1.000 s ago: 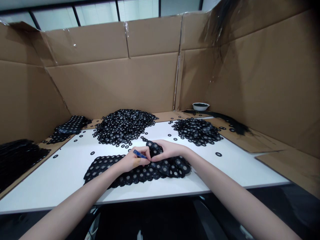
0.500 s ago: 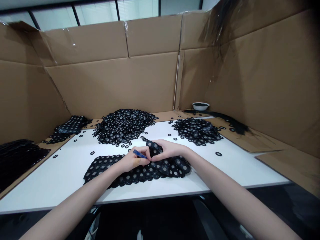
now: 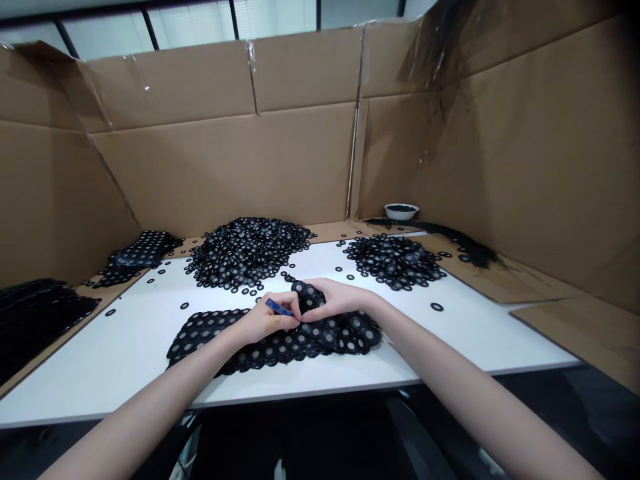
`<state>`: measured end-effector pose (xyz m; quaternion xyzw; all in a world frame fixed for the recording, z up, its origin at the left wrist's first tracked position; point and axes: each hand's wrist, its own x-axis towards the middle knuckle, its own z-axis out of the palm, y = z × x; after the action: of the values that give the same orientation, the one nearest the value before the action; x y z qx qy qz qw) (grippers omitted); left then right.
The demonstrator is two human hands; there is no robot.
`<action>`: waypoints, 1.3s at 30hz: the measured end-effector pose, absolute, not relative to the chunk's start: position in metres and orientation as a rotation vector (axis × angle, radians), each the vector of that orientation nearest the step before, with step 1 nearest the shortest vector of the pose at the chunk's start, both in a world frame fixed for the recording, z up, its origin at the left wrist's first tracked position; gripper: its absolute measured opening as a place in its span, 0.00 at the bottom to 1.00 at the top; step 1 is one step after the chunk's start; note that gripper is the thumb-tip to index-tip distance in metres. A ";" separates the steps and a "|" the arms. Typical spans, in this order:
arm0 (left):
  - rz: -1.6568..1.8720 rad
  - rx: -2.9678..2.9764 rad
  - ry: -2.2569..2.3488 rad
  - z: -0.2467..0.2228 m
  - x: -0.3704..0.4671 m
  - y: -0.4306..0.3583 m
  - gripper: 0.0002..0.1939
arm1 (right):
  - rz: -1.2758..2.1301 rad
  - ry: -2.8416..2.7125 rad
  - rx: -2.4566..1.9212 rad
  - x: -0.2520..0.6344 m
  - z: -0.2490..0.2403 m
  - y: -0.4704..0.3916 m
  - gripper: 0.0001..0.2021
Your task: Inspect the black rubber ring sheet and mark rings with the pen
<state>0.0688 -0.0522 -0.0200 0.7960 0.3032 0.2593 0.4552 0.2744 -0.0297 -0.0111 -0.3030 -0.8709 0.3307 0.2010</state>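
A sheet of joined black rings (image 3: pixel 280 351) lies on the white table near its front edge, its right part bunched and folded up. My left hand (image 3: pixel 264 321) is closed over the middle of the sheet, with a small blue tool (image 3: pixel 279 307) held in the fingers; its tip is hidden, so its kind is unclear. Thumb to fingertips with the left, my right hand (image 3: pixel 334 297) pinches a raised fold of the ring sheet. Whatever lies between the two hands' fingertips is too small to make out.
Behind the hands rise a large heap of loose black rings (image 3: pixel 245 250) and a smaller heap (image 3: pixel 395 260). Bundled black strands (image 3: pixel 460 241) and a white bowl (image 3: pixel 401 212) are at back right. Dark stacked sheets (image 3: pixel 35 320) sit left. Cardboard walls (image 3: pixel 225 160) enclose the table.
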 end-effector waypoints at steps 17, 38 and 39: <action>0.620 2.012 0.760 -0.019 0.068 -0.052 0.01 | 0.883 -2.453 -0.910 0.276 -0.013 -0.030 0.23; 0.623 2.032 0.755 -0.020 0.068 -0.052 0.01 | 0.883 -2.429 -0.923 0.276 -0.011 -0.031 0.27; 0.623 2.031 0.755 -0.019 0.068 -0.052 0.01 | 0.885 -2.426 -0.921 0.276 -0.011 -0.032 0.26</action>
<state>0.0678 -0.0517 -0.0195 0.8136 0.3027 0.2497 0.4291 0.2759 -0.0316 -0.0106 -0.3291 -0.8673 0.3165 0.1985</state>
